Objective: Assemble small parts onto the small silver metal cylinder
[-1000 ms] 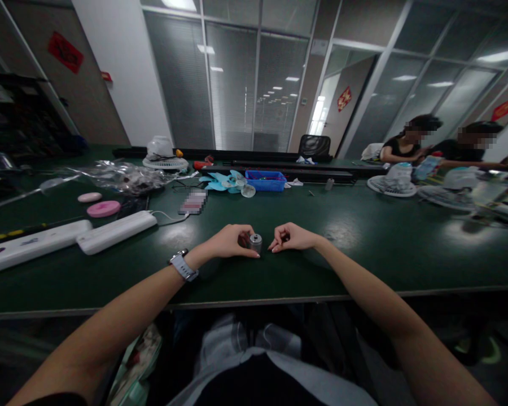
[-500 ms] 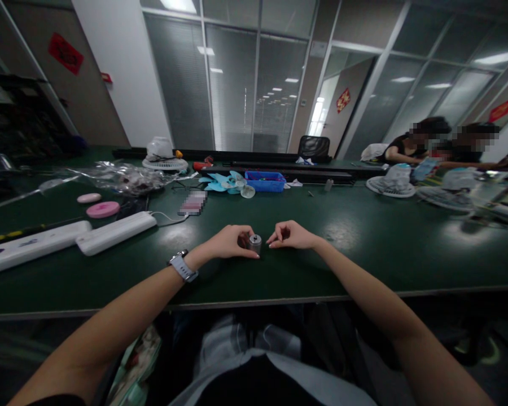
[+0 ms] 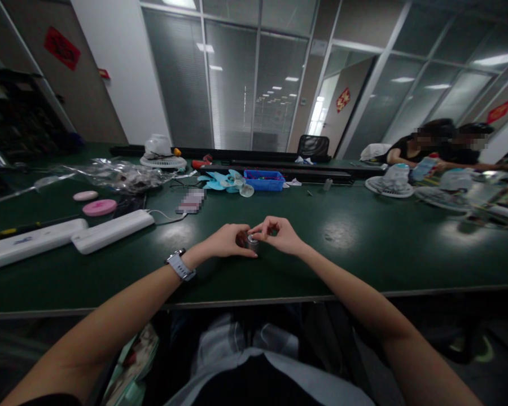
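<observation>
"Near the green table's front edge (image 3: 254, 303), what's held?"

"Left hand (image 3: 230, 241) curls round the upright metal cylinder (image 3: 253, 245); right hand's (image 3: 281, 234) fingertips meet at its top, grip unclear."

"Blue bin (image 3: 264, 184)?"

"Beyond them, small parts (image 3: 259, 176) inside, too blurred to name; bare tabletop (image 3: 381, 242) between and rightward."

A single head-worn camera looks forward and down from above the wearer's lap, with the bare left hand (image 3: 225, 241) and bare right hand (image 3: 281, 235) at close range, across the broad dark-green table (image 3: 372, 254) towards the tall grey glass partition (image 3: 232, 84).
</observation>
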`<state>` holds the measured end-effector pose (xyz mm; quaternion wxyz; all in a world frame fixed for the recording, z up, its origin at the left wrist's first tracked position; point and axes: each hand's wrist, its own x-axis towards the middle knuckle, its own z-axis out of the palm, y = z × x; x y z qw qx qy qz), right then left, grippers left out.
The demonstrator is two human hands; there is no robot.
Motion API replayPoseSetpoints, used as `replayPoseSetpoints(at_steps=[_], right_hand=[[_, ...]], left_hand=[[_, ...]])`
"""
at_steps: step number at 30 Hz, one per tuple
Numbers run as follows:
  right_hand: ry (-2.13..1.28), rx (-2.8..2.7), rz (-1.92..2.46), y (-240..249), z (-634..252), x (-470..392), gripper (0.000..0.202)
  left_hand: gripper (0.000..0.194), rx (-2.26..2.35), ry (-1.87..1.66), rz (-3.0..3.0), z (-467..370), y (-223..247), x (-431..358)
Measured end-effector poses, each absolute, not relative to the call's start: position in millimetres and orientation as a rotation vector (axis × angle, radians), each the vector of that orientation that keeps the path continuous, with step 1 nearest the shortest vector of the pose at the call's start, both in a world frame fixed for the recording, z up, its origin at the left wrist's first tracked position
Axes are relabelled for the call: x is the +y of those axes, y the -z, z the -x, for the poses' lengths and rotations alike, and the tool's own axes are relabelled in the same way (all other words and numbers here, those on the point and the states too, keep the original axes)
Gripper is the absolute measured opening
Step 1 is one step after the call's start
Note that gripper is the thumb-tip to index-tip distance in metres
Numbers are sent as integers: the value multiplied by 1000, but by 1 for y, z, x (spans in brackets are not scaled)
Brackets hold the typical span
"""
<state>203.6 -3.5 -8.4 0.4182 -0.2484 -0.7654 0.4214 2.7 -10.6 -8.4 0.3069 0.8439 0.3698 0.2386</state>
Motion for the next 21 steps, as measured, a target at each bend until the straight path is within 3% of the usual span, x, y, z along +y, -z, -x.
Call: replayPoseSetpoints(at_steps=[11,21], right_hand=[[-915,-1820,782,13,-206,3,36],[-1010,-1838,709,11,-201,-1,36]], left_hand=[[46,968,-622,-2223,-2,8,-11],[47,986,-621,-2228,-2,7,-11]])
